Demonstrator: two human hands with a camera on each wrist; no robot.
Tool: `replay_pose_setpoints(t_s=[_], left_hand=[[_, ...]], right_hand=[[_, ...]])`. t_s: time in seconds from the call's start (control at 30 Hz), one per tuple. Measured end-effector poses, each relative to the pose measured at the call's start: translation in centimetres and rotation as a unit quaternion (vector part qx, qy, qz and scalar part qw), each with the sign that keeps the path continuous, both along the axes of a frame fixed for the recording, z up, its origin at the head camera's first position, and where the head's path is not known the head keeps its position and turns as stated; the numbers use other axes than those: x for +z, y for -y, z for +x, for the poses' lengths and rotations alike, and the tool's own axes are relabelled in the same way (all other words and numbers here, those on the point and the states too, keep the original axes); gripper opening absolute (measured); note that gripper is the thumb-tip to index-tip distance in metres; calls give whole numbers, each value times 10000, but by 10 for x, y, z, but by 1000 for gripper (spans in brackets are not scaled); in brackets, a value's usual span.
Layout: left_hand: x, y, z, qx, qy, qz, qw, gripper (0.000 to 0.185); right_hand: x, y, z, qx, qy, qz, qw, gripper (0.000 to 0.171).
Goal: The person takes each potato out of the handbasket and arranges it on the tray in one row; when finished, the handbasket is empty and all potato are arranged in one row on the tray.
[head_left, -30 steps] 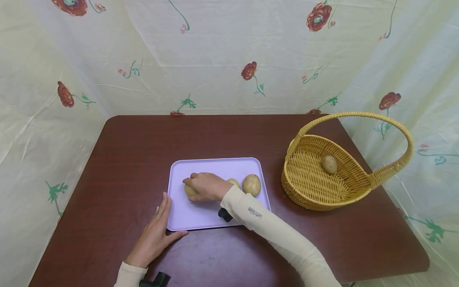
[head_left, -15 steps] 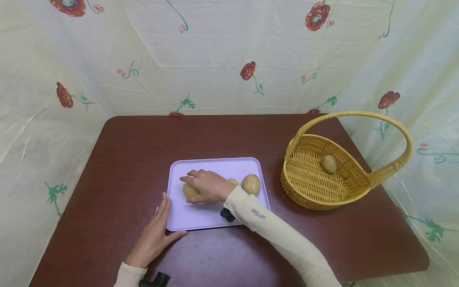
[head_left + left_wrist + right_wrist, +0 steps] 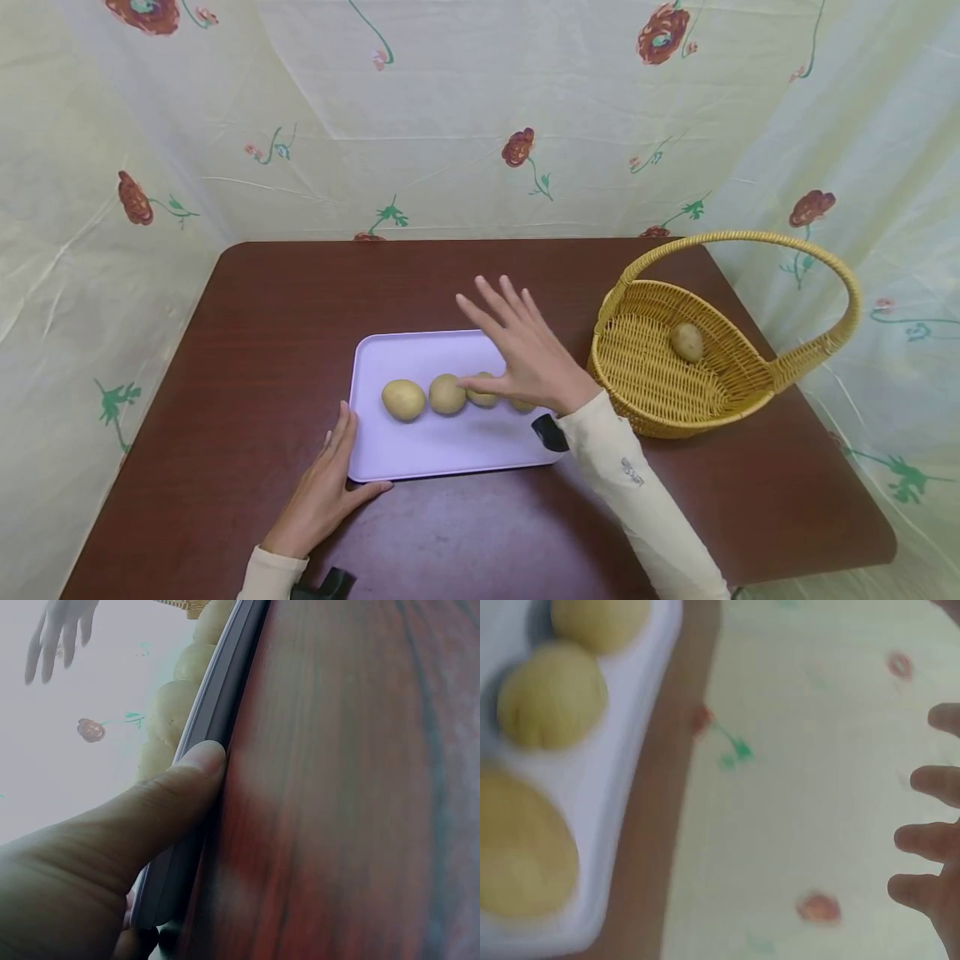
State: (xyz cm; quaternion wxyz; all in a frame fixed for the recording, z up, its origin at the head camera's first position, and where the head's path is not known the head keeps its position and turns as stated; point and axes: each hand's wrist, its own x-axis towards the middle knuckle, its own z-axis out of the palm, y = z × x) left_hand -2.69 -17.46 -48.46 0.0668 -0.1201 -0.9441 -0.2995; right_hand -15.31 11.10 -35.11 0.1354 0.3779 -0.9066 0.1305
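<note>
A lilac tray (image 3: 450,450) lies on the table with several potatoes in a row, the leftmost potato (image 3: 403,400) fully visible. Part of the rightmost potato (image 3: 522,406) is hidden behind my right hand (image 3: 528,350). That hand hovers over the tray's right side, fingers spread, holding nothing. At the tray's front left corner my left hand (image 3: 322,492) touches the edge with straight fingers; its thumb (image 3: 180,787) presses the tray's side in the left wrist view. The right wrist view shows potatoes (image 3: 553,696) on the tray, with fingertips (image 3: 919,838) away to the right.
To the right stands a yellow wicker basket (image 3: 652,423) with a tall arched handle, holding one potato (image 3: 687,342). Both rest on a dark brown table (image 3: 300,292). Behind hangs a pale curtain (image 3: 450,108) with printed flowers.
My right hand has let go of the leftmost potato, lifted and moved right with its fingers spread. That potato now lies uncovered on the tray. The left hand has stayed put.
</note>
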Motion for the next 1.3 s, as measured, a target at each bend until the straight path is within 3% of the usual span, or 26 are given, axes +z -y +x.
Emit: replay_pose_setpoints(t_s=[0.2, 0.37, 0.57, 0.77, 1.03, 1.3], left_hand=[[0, 1, 0, -14, -11, 0, 10000, 105], [-1, 2, 0, -1, -6, -7, 10000, 105], [-1, 1, -1, 13, -2, -8, 10000, 105], [-1, 1, -1, -12, 18, 13, 10000, 105], [-1, 0, 0, 0, 29, -13, 10000, 105], [-1, 0, 0, 7, 41, -18, 10000, 105]], right_hand=[[18, -56, 13, -734, -343, -284, 9963, 100], [22, -96, 25, -1379, -222, -303, 9897, 102], [20, -140, 28, -1850, -106, -204, 9825, 102], [21, -178, 15, -2309, 327, -62, 9724, 98], [15, -210, -19, -2524, 1061, 282, 9614, 94], [5, -234, -51, -2657, 2085, 781, 9380, 93]])
